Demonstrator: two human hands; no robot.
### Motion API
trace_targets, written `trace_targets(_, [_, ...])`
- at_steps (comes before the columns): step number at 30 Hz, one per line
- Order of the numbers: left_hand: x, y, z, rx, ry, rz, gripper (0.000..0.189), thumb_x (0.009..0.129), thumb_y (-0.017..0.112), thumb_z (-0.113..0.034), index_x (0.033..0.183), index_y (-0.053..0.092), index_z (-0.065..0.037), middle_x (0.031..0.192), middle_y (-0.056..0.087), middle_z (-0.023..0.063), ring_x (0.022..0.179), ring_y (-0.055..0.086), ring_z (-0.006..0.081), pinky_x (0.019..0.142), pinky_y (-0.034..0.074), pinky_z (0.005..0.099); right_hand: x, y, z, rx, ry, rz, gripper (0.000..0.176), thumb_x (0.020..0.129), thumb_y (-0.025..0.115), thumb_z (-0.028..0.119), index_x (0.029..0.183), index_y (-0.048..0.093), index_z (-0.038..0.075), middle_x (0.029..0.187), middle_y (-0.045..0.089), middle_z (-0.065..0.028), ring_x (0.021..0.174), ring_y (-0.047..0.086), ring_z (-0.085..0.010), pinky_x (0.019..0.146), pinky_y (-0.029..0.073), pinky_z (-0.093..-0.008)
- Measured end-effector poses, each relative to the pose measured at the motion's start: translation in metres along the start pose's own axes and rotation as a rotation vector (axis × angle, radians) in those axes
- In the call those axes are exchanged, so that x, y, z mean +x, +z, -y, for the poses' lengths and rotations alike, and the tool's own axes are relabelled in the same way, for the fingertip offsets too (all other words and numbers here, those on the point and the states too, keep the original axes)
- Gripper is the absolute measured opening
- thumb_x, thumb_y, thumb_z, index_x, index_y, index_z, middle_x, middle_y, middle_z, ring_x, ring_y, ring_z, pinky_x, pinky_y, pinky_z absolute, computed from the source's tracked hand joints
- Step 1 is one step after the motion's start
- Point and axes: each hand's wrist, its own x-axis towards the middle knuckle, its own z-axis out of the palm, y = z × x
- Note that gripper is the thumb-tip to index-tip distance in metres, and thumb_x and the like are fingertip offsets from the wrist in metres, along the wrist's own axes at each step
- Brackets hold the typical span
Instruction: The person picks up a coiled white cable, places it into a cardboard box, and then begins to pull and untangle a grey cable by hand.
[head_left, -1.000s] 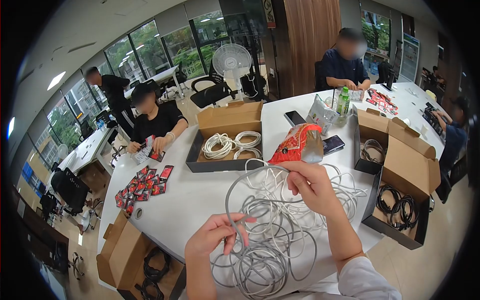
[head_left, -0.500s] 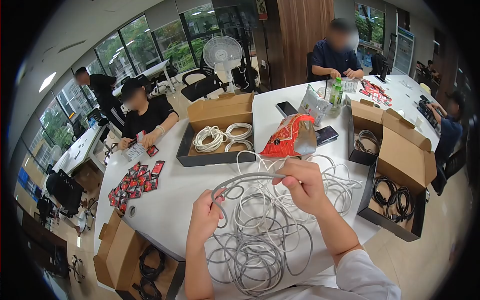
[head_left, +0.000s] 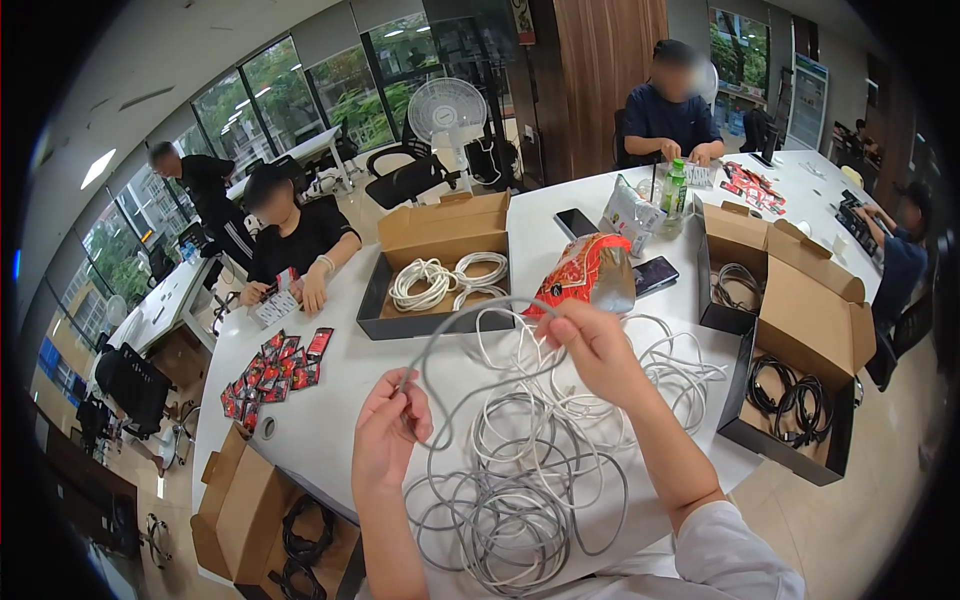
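A length of grey cable (head_left: 520, 525) is stretched in a raised loop between my two hands. My left hand (head_left: 392, 428) pinches it at the left, fingers curled with the palm turned partly toward me. Higher and to the right, my right hand (head_left: 590, 348) grips the other side of the loop between thumb and fingers. Below them the rest of the grey cable lies in loose, overlapping coils near the table's front edge. Tangled with it, a white cable (head_left: 700, 365) spreads out under and to the right of my right hand.
An open box (head_left: 435, 325) of coiled white cables stands beyond my hands, beside a red snack bag (head_left: 575, 275). Boxes of dark cables stand at right (head_left: 790, 445) and lower left (head_left: 240, 560). Red packets (head_left: 275, 370) lie left. Phones, a green bottle (head_left: 675, 190) and seated people are around the table.
The raised grey loop has grown wider and taller. My left hand has shifted left and rolled its palm toward me; my right hand has moved only slightly.
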Motion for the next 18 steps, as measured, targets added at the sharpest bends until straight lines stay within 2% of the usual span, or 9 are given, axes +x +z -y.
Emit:
trace_targets(2, [-0.002,0.001,-0.004,-0.163,0.021,0.018,0.023,0.092,0.048,-0.01,0.115,0.048,-0.007,0.076,0.045,0.0029,0.059,0.042,0.0136,0.056,0.034,0.0269,0.005,-0.004,-0.009,-0.032,-0.069,-0.089,0.021,0.098,0.049,0.011,0.086,0.062,-0.002,0.069,0.056,-0.0061,0.066,0.054,-0.0132,0.061,0.043,-0.0277])
trace_targets(4, [0.001,-0.004,-0.001,-0.392,0.092,0.051,0.023,0.092,0.047,-0.009,0.115,0.048,-0.008,0.078,0.045,0.0026,0.061,0.04,0.0131,0.058,0.034,0.0264,0.006,-0.005,-0.013,0.035,-0.028,-0.092,0.02,0.099,0.048,0.011,0.092,0.062,-0.002,0.069,0.055,-0.0043,0.063,0.051,-0.0111,0.059,0.043,-0.0255])
trace_targets(7, [0.003,-0.008,0.004,-0.416,0.159,0.046,0.021,0.094,0.046,-0.01,0.115,0.049,-0.01,0.08,0.044,0.0021,0.063,0.038,0.0123,0.06,0.033,0.0251,0.004,-0.001,-0.016,0.14,0.039,-0.099,0.018,0.099,0.046,0.01,0.103,0.061,0.0,0.068,0.055,-0.0024,0.058,0.049,-0.008,0.055,0.041,-0.0225])
trace_targets(10, [0.002,0.001,0.005,-0.263,0.055,-0.009,0.019,0.096,0.046,-0.012,0.114,0.05,-0.009,0.079,0.044,0.0017,0.062,0.038,0.0118,0.058,0.033,0.0253,0.002,0.008,-0.005,0.191,0.066,-0.081,0.021,0.1,0.045,0.009,0.115,0.058,0.0,0.068,0.056,-0.0014,0.055,0.047,-0.0059,0.051,0.039,-0.0206])
trace_targets(12, [0.002,0.007,0.008,-0.139,0.007,-0.041,0.024,0.099,0.045,-0.022,0.116,0.052,-0.007,0.076,0.045,0.0019,0.06,0.038,0.0116,0.055,0.032,0.0255,0.0,0.01,-0.003,0.154,0.046,-0.027,0.024,0.099,0.045,0.008,0.12,0.056,0.001,0.068,0.056,-0.0014,0.054,0.046,-0.0053,0.05,0.039,-0.0202])
trace_targets(15, [0.003,0.008,0.011,-0.101,-0.105,-0.029,0.035,0.101,0.041,-0.032,0.113,0.057,-0.003,0.071,0.047,0.0017,0.053,0.038,0.0106,0.051,0.031,0.0248,-0.003,0.018,-0.002,0.209,0.015,-0.016,0.023,0.099,0.046,0.006,0.118,0.057,0.0,0.067,0.055,-0.0016,0.057,0.049,-0.006,0.052,0.041,-0.0213])
trace_targets(18, [0.002,0.0,0.009,-0.053,-0.176,0.048,0.039,0.101,0.041,-0.034,0.118,0.055,-0.002,0.072,0.048,0.0012,0.049,0.034,0.0081,0.047,0.029,0.0227,-0.002,0.017,-0.003,0.193,-0.023,-0.028,0.022,0.099,0.046,0.007,0.115,0.058,-0.002,0.071,0.057,-0.0032,0.06,0.051,-0.0069,0.055,0.044,-0.0221])
